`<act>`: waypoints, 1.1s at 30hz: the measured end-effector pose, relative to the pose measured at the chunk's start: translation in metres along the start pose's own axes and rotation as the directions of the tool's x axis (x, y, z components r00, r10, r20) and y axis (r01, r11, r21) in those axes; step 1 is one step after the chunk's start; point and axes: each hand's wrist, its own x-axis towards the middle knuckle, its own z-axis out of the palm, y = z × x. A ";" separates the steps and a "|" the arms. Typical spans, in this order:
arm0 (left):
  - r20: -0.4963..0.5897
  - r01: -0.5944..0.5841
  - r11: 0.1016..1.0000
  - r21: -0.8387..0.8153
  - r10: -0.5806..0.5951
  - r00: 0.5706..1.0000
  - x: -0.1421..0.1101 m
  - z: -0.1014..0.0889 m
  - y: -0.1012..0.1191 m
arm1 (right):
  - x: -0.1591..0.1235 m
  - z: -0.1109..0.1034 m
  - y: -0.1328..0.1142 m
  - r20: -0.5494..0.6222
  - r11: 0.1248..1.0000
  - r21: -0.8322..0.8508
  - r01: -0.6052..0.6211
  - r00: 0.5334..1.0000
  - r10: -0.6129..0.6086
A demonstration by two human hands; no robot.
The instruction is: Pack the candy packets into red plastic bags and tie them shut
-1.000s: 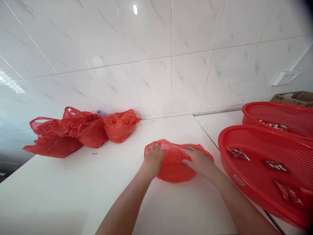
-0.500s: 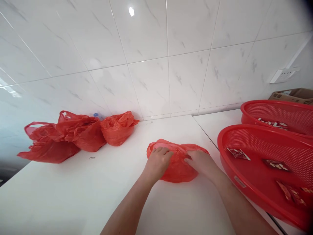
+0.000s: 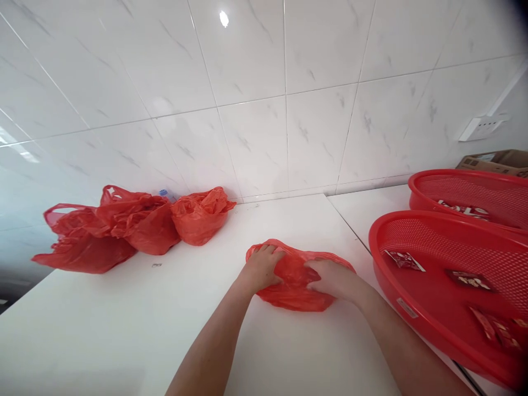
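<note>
A crumpled red plastic bag (image 3: 295,275) lies flat on the white table (image 3: 124,324), in front of me. My left hand (image 3: 262,268) rests on its left part, fingers curled into the thin plastic. My right hand (image 3: 332,279) presses on its right part and gathers a fold under the fingers. The middle of the bag shows between my hands, and its near edge reaches past my fingers. Several other things lie beyond the reach of either hand.
Three stuffed red plastic bags (image 3: 142,225) stand along the tiled wall, with a plastic bottle (image 3: 167,194) behind them. At right, two red mesh baskets (image 3: 421,297) hold red sachets (image 3: 404,260). A cardboard box (image 3: 495,163) sits beyond them.
My hands have drawn slightly closer together and toward me. The bag is more gathered between them, and its far edge has come nearer.
</note>
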 end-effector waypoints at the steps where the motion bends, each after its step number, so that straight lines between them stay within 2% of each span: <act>1: -0.033 -0.025 0.999 -0.044 0.024 0.999 0.000 -0.003 0.001 | -0.003 -0.001 -0.001 -0.026 0.999 0.043 0.024 0.999 -0.023; 3: -0.122 -0.072 0.993 -0.096 0.060 0.991 -0.002 -0.008 0.005 | -0.005 -0.004 -0.002 -0.102 0.991 0.124 0.047 0.994 -0.034; 6: -0.281 -0.096 0.994 -0.059 0.076 0.957 -0.008 -0.012 0.007 | 0.002 -0.006 -0.001 -0.150 0.968 0.252 -0.015 0.987 0.054; 8: -0.381 -0.009 0.999 -0.046 -0.009 0.925 -0.013 -0.011 0.003 | 0.011 -0.004 0.005 -0.106 0.933 0.358 -0.049 0.990 0.093; 9: -0.411 0.064 0.994 -0.086 -0.094 0.907 -0.016 -0.009 -0.001 | 0.016 -0.003 0.009 -0.074 0.912 0.406 -0.063 0.992 0.102; 11: -0.369 0.206 0.932 -0.299 -0.312 0.875 -0.021 -0.004 -0.012 | 0.024 0.001 0.017 -0.036 0.870 0.488 -0.072 0.994 0.102; 13: -0.195 0.265 0.746 -0.611 -0.466 0.863 -0.025 0.003 -0.022 | 0.029 0.003 0.022 -0.061 0.834 0.549 -0.062 0.992 0.113; 15: -0.049 0.238 0.491 -0.838 -0.503 0.863 -0.025 0.011 -0.029 | 0.030 0.003 0.022 -0.149 0.808 0.588 -0.012 0.981 0.123; 16: -0.019 0.210 0.389 -0.897 -0.508 0.861 -0.023 0.014 -0.031 | 0.029 0.003 0.021 -0.207 0.802 0.596 0.026 0.971 0.122; 18: -0.019 0.155 0.270 -0.950 -0.547 0.837 -0.020 0.020 -0.032 | 0.026 0.004 0.016 -0.310 0.810 0.579 0.094 0.944 0.112; 21: -0.032 0.104 0.181 -0.978 -0.622 0.783 -0.015 0.027 -0.032 | 0.022 0.008 0.009 -0.409 0.881 0.459 0.117 0.908 0.092; 23: -0.014 0.065 0.098 -0.993 -0.647 0.762 -0.015 0.032 -0.032 | 0.022 0.013 0.006 -0.434 0.939 0.325 0.112 0.900 0.043; 27: 0.034 0.012 -0.038 -0.999 -0.651 0.759 -0.019 0.039 -0.033 | 0.026 0.019 0.004 -0.373 0.981 0.135 0.138 0.925 -0.078; 30: 0.029 -0.003 -0.048 -0.999 -0.648 0.761 -0.024 0.040 -0.033 | 0.027 0.021 0.003 -0.360 0.979 0.130 0.158 0.927 -0.102; 32: -0.020 -0.013 0.016 -1.000 -0.643 0.766 -0.026 0.038 -0.032 | 0.025 0.022 0.001 -0.357 0.976 0.136 0.168 0.927 -0.110; 33: -0.053 -0.002 0.079 -0.997 -0.642 0.765 -0.027 0.038 -0.031 | 0.024 0.022 0.000 -0.354 0.976 0.140 0.169 0.929 -0.110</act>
